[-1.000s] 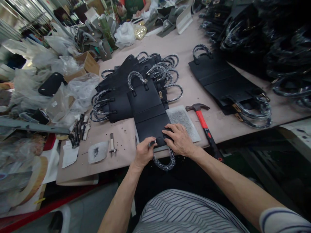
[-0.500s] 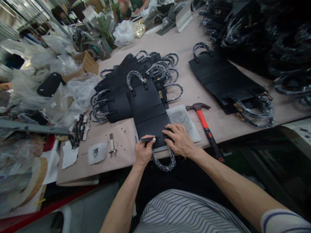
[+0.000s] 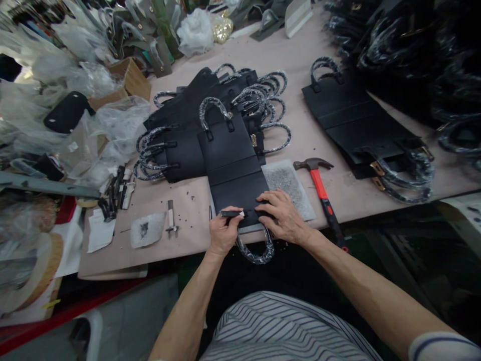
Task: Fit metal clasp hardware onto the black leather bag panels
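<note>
A flat black bag panel [image 3: 235,158] lies in front of me, a plastic-wrapped handle at each end. Its near handle [image 3: 256,253] hangs over the table's front edge. Between the thumb and fingers of my left hand [image 3: 224,233] is a short black bar-shaped tool [image 3: 227,213] with a pale end, held level over the panel's near part. I cannot make out its exact kind. My right hand [image 3: 282,215] rests on the panel's near right corner with its fingers spread. Under the panel, a pale slab [image 3: 289,188] with a speckled top sticks out to the right.
Right of the slab lies a claw hammer [image 3: 319,185] with a red and black handle. More black bag pieces are piled behind [image 3: 184,125] and at the right [image 3: 349,115]. On the left are a small metal tool [image 3: 171,219], a plastic packet [image 3: 148,229] and a cardboard box [image 3: 133,80].
The view has tilted down slightly, so the scene sits a little differently. Both hands keep nearly the same place on the panel, and the left still grips the black tool.
</note>
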